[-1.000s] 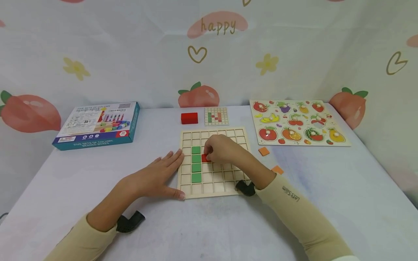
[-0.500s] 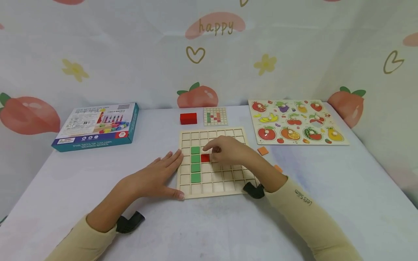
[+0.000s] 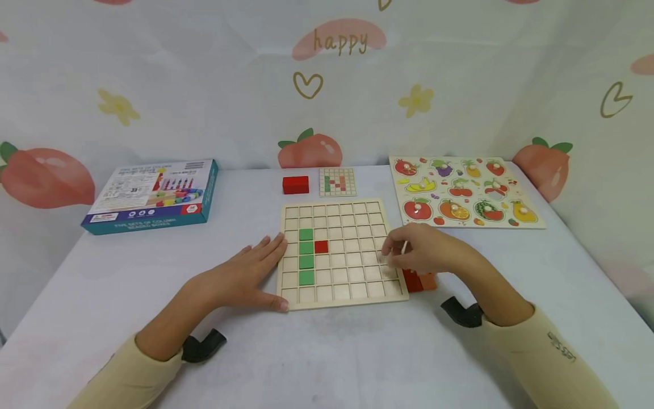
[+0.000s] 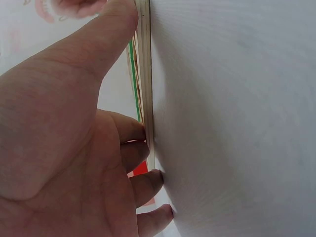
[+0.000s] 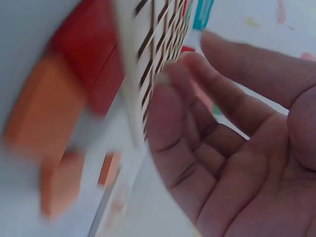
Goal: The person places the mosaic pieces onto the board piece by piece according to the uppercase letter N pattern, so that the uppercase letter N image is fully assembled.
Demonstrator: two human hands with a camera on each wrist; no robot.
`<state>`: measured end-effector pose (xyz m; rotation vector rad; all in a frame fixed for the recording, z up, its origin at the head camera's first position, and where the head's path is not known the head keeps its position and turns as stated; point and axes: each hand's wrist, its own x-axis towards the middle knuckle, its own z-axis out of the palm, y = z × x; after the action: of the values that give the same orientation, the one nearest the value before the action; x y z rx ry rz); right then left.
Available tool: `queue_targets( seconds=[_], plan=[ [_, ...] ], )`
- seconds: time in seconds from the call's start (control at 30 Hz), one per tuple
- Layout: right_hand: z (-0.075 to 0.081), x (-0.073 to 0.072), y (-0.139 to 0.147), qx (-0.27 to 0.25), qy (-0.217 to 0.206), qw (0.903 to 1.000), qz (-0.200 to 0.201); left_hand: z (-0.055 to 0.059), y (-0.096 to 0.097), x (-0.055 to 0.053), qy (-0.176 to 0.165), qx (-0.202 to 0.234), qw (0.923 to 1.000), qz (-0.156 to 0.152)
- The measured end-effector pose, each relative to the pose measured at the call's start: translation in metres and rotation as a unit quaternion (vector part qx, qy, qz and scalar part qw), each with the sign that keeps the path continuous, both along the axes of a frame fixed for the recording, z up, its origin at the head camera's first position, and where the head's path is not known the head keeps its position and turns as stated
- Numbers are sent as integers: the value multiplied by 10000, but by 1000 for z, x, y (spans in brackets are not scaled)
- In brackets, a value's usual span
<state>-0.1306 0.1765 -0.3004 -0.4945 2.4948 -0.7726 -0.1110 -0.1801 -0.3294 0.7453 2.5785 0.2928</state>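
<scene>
Flat at mid-tabletop [image 3: 337, 352], a wooden grid board [image 3: 352, 245], with a red tile [image 3: 321, 246] in the cell just right of the second from the top in a column of four green tiles [image 3: 306, 262]. Against the board's left edge, the left hand [image 3: 247, 282], fingers straight and spread, thumb at the near corner, nothing gripped. Over the right edge, the right hand [image 3: 426, 248], fingers loosely bent, nothing visibly held; part of that edge hidden beneath. Beside that edge, red pieces [image 3: 414, 281] and orange pieces [image 3: 428, 282], partly covered in the head view, too blurred in the right wrist view for a sure count. Just behind the board, a red block [image 3: 296, 185] and a small pattern card [image 3: 338, 182]. Farther out, a box [image 3: 150, 199] at left, a fruit puzzle board [image 3: 465, 193] at right. Both sleeves [image 3: 130, 375] cut off by the lower frame edge. Free room on the near side of the board, more between box and left hand.
</scene>
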Motion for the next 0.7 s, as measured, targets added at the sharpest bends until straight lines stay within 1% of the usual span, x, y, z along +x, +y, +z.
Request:
queue_targets(
  seconds=[0.13,0.23,0.43,0.57,0.7],
  plan=[
    [1,12,17,489,19,9988,-96,0,0,0,55,-23,10000,-32],
    [-2,18,25,615,-4,9981,-55,-1,-1,0,69,-19,10000,-30],
    [-13,21,28,557,127,9984,1,-2,-1,-1,25,23,10000,-7],
    [-15,20,27,498,206,9985,-54,-3,0,0,17,31,10000,10],
    [-16,20,27,374,336,9987,-5,-2,0,0,28,17,10000,18]
  ],
)
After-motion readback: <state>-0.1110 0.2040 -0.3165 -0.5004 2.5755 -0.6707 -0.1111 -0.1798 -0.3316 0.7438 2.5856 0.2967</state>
